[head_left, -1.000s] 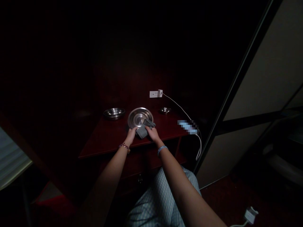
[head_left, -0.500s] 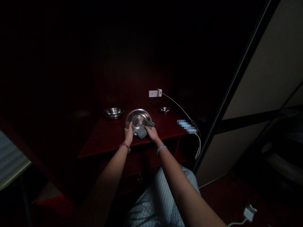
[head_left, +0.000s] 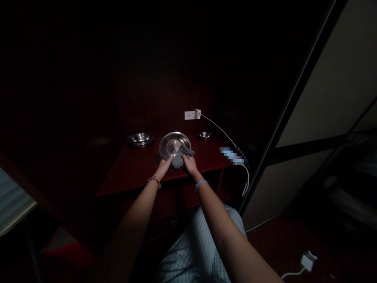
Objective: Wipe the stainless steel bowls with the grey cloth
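A round steel plate (head_left: 173, 142) is tilted up on a dark red wooden table (head_left: 132, 173). My left hand (head_left: 165, 165) grips the plate's near edge, fingers closed on the rim. My right hand (head_left: 188, 163) presses a grey cloth (head_left: 180, 158) against the plate's lower right face, fingers closed over the cloth. Both wrists wear bracelets.
A steel bowl (head_left: 140, 139) sits at the back left of the table and a small steel dish (head_left: 204, 135) at the back right. A white wall socket (head_left: 192, 114) feeds a cable to a blurred device (head_left: 232, 155) on the table's right edge. A sliding door frame stands at right.
My left hand slid from the plate's left rim back to its near edge, and the plate tipped up a little. The cloth and my right hand shifted slightly on the plate.
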`<move>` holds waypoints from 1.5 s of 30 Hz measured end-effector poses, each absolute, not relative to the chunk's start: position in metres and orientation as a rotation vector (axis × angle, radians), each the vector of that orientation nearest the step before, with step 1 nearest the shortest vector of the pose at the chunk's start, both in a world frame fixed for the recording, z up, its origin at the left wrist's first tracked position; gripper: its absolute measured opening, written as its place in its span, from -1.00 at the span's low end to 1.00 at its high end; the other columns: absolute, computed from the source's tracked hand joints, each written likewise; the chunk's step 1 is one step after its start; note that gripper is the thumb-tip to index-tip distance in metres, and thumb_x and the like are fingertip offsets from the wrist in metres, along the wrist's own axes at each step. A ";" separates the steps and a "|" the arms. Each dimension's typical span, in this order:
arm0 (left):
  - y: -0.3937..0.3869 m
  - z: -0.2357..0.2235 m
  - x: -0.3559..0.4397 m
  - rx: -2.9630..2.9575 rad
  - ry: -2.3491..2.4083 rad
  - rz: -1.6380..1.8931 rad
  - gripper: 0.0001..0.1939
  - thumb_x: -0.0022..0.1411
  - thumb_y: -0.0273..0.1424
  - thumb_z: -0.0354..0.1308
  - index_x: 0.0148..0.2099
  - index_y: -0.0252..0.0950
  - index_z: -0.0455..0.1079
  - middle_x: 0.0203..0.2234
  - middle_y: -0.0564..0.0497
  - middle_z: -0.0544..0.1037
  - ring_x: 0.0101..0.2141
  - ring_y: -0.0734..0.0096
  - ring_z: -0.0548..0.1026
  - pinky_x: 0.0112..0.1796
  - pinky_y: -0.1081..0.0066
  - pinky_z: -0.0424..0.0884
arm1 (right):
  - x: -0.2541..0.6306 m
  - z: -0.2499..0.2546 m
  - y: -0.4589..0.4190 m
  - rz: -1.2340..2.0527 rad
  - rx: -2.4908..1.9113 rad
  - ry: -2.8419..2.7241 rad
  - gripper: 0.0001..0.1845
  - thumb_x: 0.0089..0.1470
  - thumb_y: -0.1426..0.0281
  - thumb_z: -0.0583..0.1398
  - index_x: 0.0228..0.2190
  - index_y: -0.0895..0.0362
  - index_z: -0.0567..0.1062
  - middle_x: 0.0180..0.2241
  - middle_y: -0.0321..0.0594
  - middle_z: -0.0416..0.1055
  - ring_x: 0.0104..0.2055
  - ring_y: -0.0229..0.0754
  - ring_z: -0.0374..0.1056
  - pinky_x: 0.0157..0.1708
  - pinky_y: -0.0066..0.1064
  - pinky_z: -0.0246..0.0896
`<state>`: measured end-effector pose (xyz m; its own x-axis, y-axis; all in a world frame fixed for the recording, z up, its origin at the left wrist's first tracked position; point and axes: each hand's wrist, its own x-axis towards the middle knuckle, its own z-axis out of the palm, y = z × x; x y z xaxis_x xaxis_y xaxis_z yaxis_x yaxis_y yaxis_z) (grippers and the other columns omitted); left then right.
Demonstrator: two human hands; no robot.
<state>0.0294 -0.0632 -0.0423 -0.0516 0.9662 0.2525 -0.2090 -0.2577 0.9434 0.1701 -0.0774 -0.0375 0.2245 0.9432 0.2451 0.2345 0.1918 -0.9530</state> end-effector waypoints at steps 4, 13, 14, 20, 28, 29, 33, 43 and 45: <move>-0.063 -0.043 0.029 1.186 0.960 1.535 -0.76 0.08 -0.40 0.18 -0.17 -0.34 0.49 -0.14 -0.11 0.58 -0.04 0.29 0.47 0.06 0.32 0.24 | 0.170 -0.038 -0.078 0.729 -1.285 -1.280 -0.59 0.00 0.11 0.10 -0.43 0.19 0.54 -0.40 -0.18 0.53 -0.23 -0.10 0.42 -0.20 -0.41 0.27; -0.064 -0.039 0.027 0.976 1.087 1.604 -0.79 0.04 -0.41 0.15 -0.24 -0.38 0.46 -0.27 -0.11 0.59 -0.14 0.25 0.50 -0.05 0.30 0.33 | 0.169 -0.037 -0.080 0.690 -1.308 -1.354 -0.60 0.00 0.12 0.11 -0.45 0.21 0.54 -0.41 -0.16 0.51 -0.25 -0.08 0.43 -0.19 -0.37 0.27; -0.064 -0.039 0.026 0.963 1.088 1.611 -0.79 0.04 -0.40 0.16 -0.24 -0.38 0.45 -0.26 -0.12 0.59 -0.13 0.26 0.49 -0.05 0.30 0.33 | 0.169 -0.037 -0.080 0.689 -1.309 -1.356 -0.60 0.00 0.13 0.11 -0.45 0.20 0.54 -0.41 -0.16 0.51 -0.25 -0.08 0.43 -0.19 -0.37 0.27; -0.064 -0.040 0.026 0.974 1.043 1.644 -0.77 0.09 -0.39 0.13 -0.18 -0.33 0.44 -0.15 -0.11 0.56 -0.10 0.31 0.48 -0.04 0.36 0.32 | 0.169 -0.036 -0.081 0.679 -1.288 -1.344 -0.64 0.00 0.15 0.12 -0.43 0.18 0.54 -0.38 -0.16 0.53 -0.23 -0.09 0.43 -0.19 -0.39 0.27; -0.057 -0.045 0.025 1.001 1.038 1.648 -0.75 0.15 -0.33 0.12 -0.14 -0.31 0.43 -0.17 -0.08 0.57 -0.07 0.32 0.47 -0.04 0.37 0.31 | 0.168 -0.033 -0.084 0.680 -1.301 -1.348 -0.61 0.00 0.13 0.10 -0.44 0.19 0.53 -0.37 -0.17 0.52 -0.26 -0.10 0.42 -0.24 -0.42 0.25; -0.057 -0.045 0.025 1.009 1.026 1.653 -0.75 0.15 -0.33 0.12 -0.13 -0.31 0.43 -0.17 -0.08 0.57 -0.07 0.33 0.47 -0.04 0.38 0.31 | 0.168 -0.033 -0.084 0.679 -1.302 -1.348 -0.61 0.00 0.13 0.10 -0.44 0.20 0.52 -0.37 -0.16 0.52 -0.26 -0.11 0.42 -0.24 -0.42 0.25; -0.054 -0.047 0.025 1.045 1.011 1.639 -0.74 0.16 -0.33 0.11 -0.12 -0.33 0.43 -0.15 -0.09 0.56 -0.09 0.38 0.48 -0.04 0.42 0.30 | 0.168 -0.033 -0.083 0.675 -1.312 -1.335 -0.61 -0.01 0.12 0.10 -0.46 0.20 0.52 -0.38 -0.16 0.51 -0.27 -0.11 0.41 -0.26 -0.43 0.25; -0.059 -0.042 0.027 1.023 1.082 1.635 -0.76 0.10 -0.33 0.14 -0.19 -0.34 0.46 -0.28 -0.07 0.59 -0.12 0.34 0.50 -0.06 0.39 0.31 | 0.169 -0.035 -0.082 0.675 -1.318 -1.339 -0.58 -0.01 0.10 0.11 -0.50 0.21 0.51 -0.47 -0.20 0.49 -0.31 -0.10 0.41 -0.27 -0.40 0.26; -0.060 -0.040 0.027 1.032 1.077 1.634 -0.76 0.10 -0.34 0.13 -0.19 -0.34 0.45 -0.27 -0.07 0.58 -0.13 0.34 0.50 -0.05 0.37 0.31 | 0.169 -0.034 -0.082 0.679 -1.320 -1.334 -0.59 -0.02 0.10 0.11 -0.51 0.20 0.51 -0.46 -0.19 0.49 -0.30 -0.10 0.41 -0.25 -0.40 0.26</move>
